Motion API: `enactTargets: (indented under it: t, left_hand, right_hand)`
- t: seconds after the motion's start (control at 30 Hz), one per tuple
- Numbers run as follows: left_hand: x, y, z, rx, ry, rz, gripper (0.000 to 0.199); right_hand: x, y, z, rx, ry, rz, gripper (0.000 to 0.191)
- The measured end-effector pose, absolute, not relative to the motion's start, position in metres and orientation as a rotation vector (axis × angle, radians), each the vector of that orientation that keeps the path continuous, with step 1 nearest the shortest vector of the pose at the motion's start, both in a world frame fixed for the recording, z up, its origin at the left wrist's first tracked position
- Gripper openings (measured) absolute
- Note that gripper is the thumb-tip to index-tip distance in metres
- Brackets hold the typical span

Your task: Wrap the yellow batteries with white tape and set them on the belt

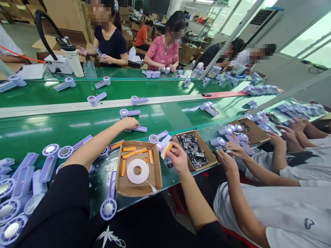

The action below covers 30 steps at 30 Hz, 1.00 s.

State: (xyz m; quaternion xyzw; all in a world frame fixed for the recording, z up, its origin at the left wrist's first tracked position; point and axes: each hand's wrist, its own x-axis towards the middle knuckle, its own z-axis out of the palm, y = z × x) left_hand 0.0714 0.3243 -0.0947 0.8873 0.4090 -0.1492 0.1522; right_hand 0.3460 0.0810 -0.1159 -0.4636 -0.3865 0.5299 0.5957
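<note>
My left hand (129,123) reaches out over the green belt, its fingers closed over a lavender handheld fan casing (141,129). The round end of that casing is mostly hidden beneath the hand. In my right hand (179,159) is an orange battery (168,148) with a white strip of tape on it, pinched between thumb and fingers. Between my arms sits a cardboard box (119,186) with several orange batteries and a roll of white tape (131,176). Just beyond my right hand, another fan casing (153,138) lies beside this box.
A second cardboard box (212,159) of small dark parts stands to the right. Fan casings (24,181) are piled at left. One more casing (108,208) lies at the table edge. A co-worker's hands (229,156) work close on my right; other people sit across the belt.
</note>
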Motion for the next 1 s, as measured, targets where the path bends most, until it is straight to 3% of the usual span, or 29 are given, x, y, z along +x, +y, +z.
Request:
enactTargets:
  t: [0.13, 0.33, 0.67, 0.87, 1.0]
  left_hand:
    - [0.071, 0.312, -0.097, 2.528, 1.227, -0.368, 0.040]
    - [0.080, 0.307, -0.098, 2.463, 1.397, -0.292, 0.053]
    - [0.099, 0.310, -0.106, 2.394, 1.450, -0.254, 0.051]
    - [0.106, 0.314, -0.112, 2.347, 1.477, -0.211, 0.054]
    - [0.110, 0.321, -0.119, 2.319, 1.510, -0.176, 0.053]
  right_hand:
    - [0.334, 0.170, -0.089, -1.081, -1.247, 1.117, 0.054]
    - [0.306, 0.263, -0.101, -1.356, -2.053, 0.831, 0.045]
    - [0.302, 0.257, -0.096, -1.561, -2.624, 0.569, 0.034]
    - [0.291, 0.267, -0.091, -1.638, -2.829, 0.488, 0.045]
    - [0.275, 0.281, -0.093, -1.615, -2.959, 0.550, 0.039]
